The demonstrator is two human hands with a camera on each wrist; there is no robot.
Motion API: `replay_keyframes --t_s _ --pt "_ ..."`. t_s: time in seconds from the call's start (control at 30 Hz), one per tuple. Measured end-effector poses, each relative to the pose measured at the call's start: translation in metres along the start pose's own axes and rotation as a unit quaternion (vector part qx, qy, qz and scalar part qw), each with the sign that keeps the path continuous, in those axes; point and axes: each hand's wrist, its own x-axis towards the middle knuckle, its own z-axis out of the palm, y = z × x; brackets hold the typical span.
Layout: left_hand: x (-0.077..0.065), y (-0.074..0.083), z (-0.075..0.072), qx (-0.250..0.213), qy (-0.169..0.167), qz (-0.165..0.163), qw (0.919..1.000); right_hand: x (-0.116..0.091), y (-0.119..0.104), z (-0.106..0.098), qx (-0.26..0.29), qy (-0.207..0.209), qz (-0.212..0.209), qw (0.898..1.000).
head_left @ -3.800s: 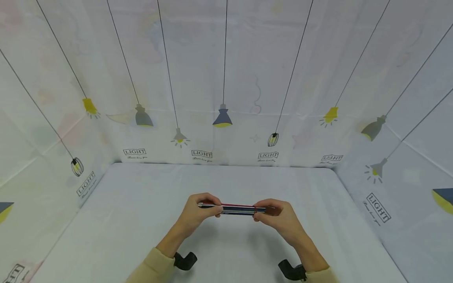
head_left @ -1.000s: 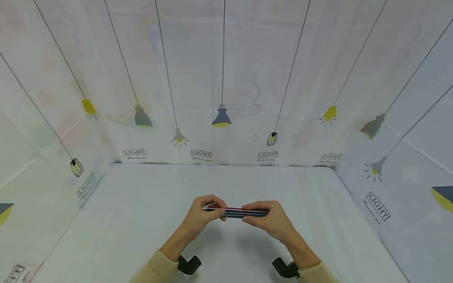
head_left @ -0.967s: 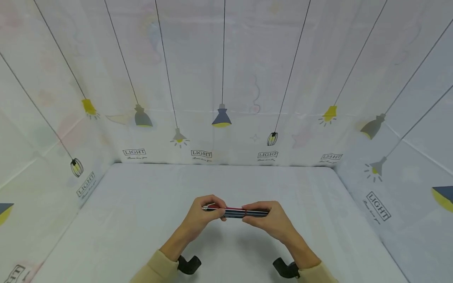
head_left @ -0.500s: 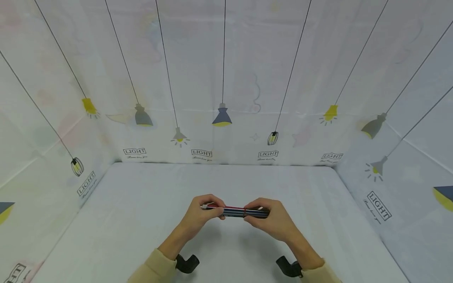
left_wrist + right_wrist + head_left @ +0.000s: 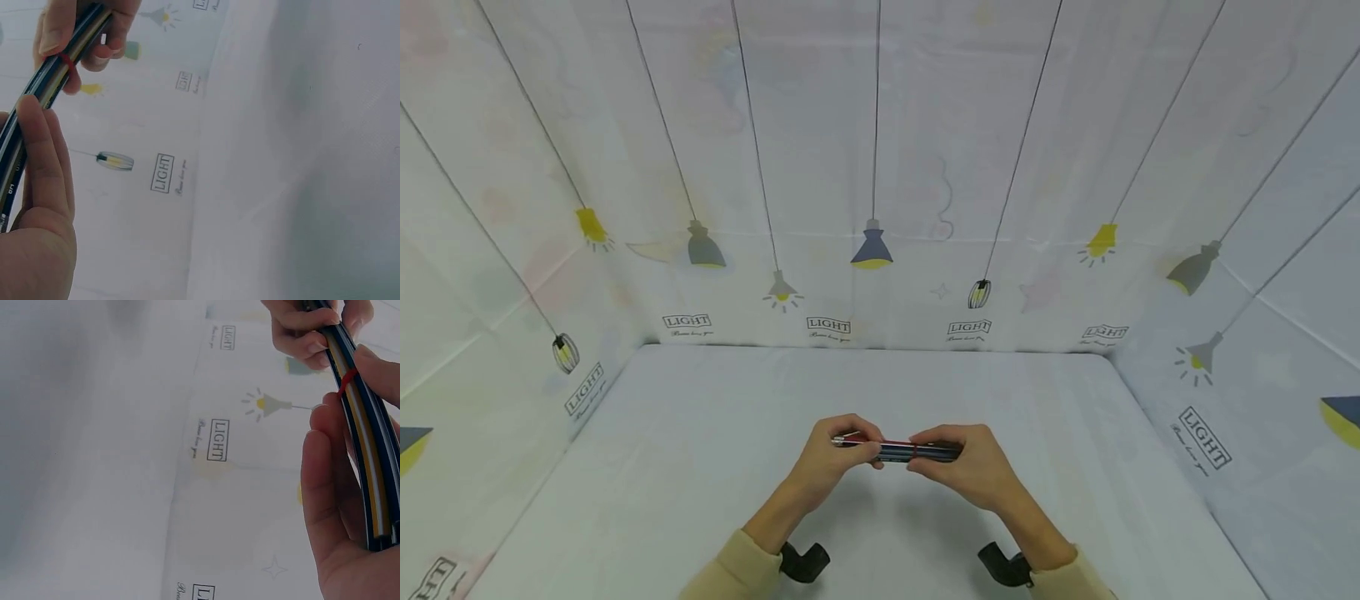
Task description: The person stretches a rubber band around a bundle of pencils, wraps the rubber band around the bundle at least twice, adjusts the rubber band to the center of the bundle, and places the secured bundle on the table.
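Both hands hold a bundle of striped pencils [image 5: 897,452] level above the white table. Dark blue, white and yellow stripes run along the pencils in the right wrist view. A thin red band [image 5: 347,381] circles the bundle. My left hand [image 5: 826,457] grips the left part between thumb and fingers, with pencil ends showing past the thumb. My right hand [image 5: 976,468] pinches the bundle at the red band, thumb on the near side and fingers on the far side. The bundle's right end lies inside the right hand's grasp, partly hidden in the head view.
The white table [image 5: 715,400] spreads below the hands. A pale cloth wall [image 5: 1045,275] printed with hanging lamps and "LIGHT" signs encloses the back and both sides. A black curved piece [image 5: 805,563] is at the left wrist, and another black piece [image 5: 1004,565] at the right.
Over the earlier frames the right hand has come closer to the left. The red band has shifted left along the bundle, and the left hand has moved slightly right, still gripping.
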Motion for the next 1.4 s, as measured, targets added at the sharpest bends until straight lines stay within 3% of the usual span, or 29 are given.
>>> replay_keyframes --t_s 0.2,0.37,0.57,0.97,1.4 --pt "-0.001 -0.003 -0.005 0.007 -0.007 -0.011 0.9999 -0.003 0.005 -0.005 -0.029 -0.01 0.019 0.999" --pt "-0.001 -0.004 -0.004 0.011 -0.011 -0.008 0.9998 -0.001 0.0 -0.005 -0.062 -0.023 0.011 0.998" --pt "0.0 -0.005 0.002 -0.004 -0.016 0.008 0.9998 0.001 -0.004 0.0 -0.044 -0.021 0.021 0.999" --pt "0.0 -0.006 0.001 0.011 -0.013 -0.003 0.9998 0.0 -0.004 -0.001 -0.052 -0.029 0.018 0.998" --pt "-0.003 -0.003 -0.008 0.016 0.019 -0.006 0.9997 -0.005 0.013 -0.014 0.042 0.002 0.038 0.998"
